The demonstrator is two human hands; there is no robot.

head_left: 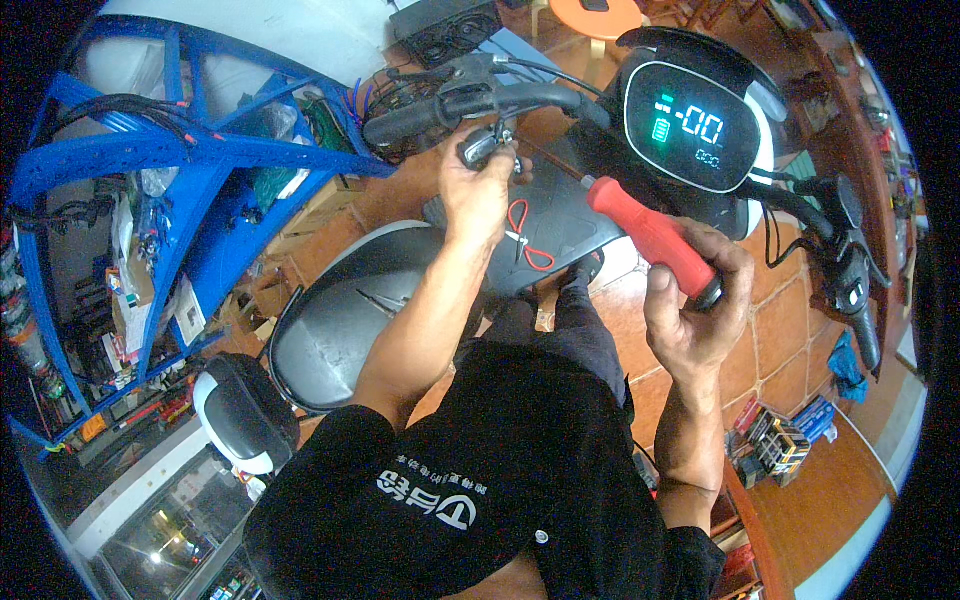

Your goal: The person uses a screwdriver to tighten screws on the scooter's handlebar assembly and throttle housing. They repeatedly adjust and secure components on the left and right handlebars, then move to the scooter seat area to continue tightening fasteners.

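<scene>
One screwdriver (652,236) slanting, tip up-left, in right fingers (736,256), left fingers (501,163) gripping fitting (480,148)

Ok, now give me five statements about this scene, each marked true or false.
1. The right hand holds a red-handled screwdriver. True.
2. The scooter's display is dark. False: the display is lit.
3. The left hand grips a small dark part near a handlebar grip. True.
4. The scissors lie on the seat. False: the scissors lie on the dark footboard.
5. The stool top is blue. False: the stool top is orange.
</scene>
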